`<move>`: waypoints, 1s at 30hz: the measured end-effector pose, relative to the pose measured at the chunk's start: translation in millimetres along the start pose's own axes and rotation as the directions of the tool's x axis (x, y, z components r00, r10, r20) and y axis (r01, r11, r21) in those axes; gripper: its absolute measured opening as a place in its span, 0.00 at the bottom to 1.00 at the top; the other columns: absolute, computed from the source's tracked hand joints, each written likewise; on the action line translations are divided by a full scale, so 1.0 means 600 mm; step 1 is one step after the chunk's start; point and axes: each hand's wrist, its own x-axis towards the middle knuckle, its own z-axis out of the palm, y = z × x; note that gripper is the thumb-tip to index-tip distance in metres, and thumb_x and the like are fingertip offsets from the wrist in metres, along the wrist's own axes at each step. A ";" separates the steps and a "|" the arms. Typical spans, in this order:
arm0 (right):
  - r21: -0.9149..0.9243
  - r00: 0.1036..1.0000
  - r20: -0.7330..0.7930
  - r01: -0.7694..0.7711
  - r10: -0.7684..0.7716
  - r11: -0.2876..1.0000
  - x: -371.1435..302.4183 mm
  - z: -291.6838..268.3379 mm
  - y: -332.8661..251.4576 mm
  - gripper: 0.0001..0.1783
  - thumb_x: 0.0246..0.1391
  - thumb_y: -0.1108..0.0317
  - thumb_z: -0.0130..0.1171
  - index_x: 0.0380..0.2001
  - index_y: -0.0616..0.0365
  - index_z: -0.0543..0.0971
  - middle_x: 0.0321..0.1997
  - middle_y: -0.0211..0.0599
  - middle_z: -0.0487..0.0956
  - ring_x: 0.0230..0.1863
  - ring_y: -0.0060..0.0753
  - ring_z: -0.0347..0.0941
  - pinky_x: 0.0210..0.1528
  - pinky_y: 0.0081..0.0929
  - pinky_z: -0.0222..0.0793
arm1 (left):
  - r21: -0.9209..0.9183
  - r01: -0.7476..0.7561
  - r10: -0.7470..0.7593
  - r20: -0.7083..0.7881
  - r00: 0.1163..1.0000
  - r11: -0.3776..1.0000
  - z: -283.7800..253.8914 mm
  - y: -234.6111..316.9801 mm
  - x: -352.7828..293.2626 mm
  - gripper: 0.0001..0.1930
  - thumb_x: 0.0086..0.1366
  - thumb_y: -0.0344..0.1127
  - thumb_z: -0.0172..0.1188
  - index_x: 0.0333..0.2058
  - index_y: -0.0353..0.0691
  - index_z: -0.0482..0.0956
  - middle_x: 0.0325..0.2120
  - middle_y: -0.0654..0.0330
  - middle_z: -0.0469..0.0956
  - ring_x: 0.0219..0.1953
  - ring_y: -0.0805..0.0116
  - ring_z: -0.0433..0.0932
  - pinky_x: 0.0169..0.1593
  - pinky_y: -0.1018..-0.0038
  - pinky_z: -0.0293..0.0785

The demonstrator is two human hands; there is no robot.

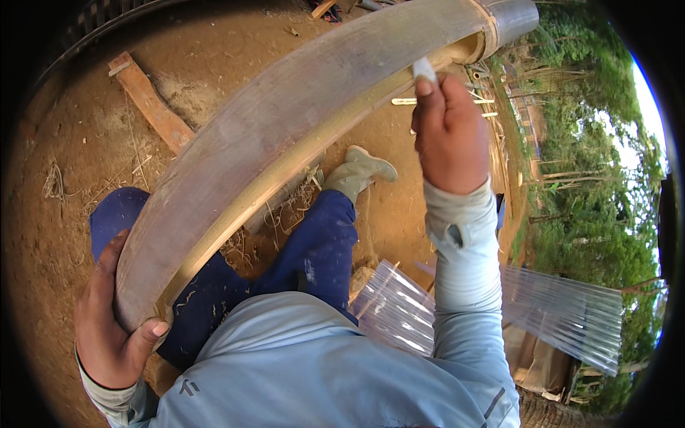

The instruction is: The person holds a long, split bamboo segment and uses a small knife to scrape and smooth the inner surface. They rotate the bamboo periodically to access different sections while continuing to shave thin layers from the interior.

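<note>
A thick bamboo pole (271, 114) lies slantwise across my view, from lower left to upper right. An opening with a pale cut edge runs along its near side, ending by a node at the upper right. Its lower left end rests in my left hand (114, 321), fingers round the outside and thumb at the rim. My right hand (454, 135) is closed on a knife, whose handle is hidden in the fist. The short pale knife blade (423, 69) sits against the cut edge near the node, with my thumb pressed at its base.
Brown earth lies below, strewn with shavings and a wooden plank (153, 103). My blue-trousered legs and a boot (357, 171) are under the bamboo. Clear corrugated sheets (564, 310) stand at the lower right, with trees (585, 214) beyond.
</note>
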 end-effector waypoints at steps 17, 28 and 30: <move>0.034 0.990 0.057 -0.128 0.126 0.991 -0.037 0.016 -0.040 0.12 0.65 0.63 0.55 0.30 0.59 0.72 0.22 0.53 0.73 0.24 0.62 0.72 0.24 0.43 0.66 | -0.073 -0.006 0.005 -0.010 1.000 0.997 0.001 -0.007 -0.003 0.49 0.57 0.62 0.64 0.61 0.23 0.63 0.49 0.36 0.77 0.51 0.43 0.80 0.54 0.60 0.73; 0.221 0.994 0.078 0.055 -0.074 0.974 -0.079 0.043 -0.047 0.14 0.66 0.63 0.54 0.28 0.60 0.70 0.17 0.51 0.70 0.19 0.59 0.68 0.20 0.41 0.61 | -0.048 -0.006 0.006 0.008 1.000 0.999 -0.002 -0.006 -0.001 0.48 0.57 0.61 0.65 0.61 0.23 0.63 0.49 0.36 0.77 0.52 0.42 0.79 0.55 0.60 0.72; 0.206 0.995 0.090 0.018 -0.037 0.978 -0.061 0.032 -0.044 0.14 0.65 0.64 0.55 0.28 0.60 0.70 0.18 0.51 0.70 0.20 0.60 0.68 0.21 0.42 0.63 | -0.065 0.003 -0.003 -0.010 1.000 0.998 0.001 -0.008 -0.003 0.48 0.57 0.62 0.64 0.61 0.23 0.63 0.49 0.36 0.77 0.52 0.43 0.79 0.55 0.60 0.73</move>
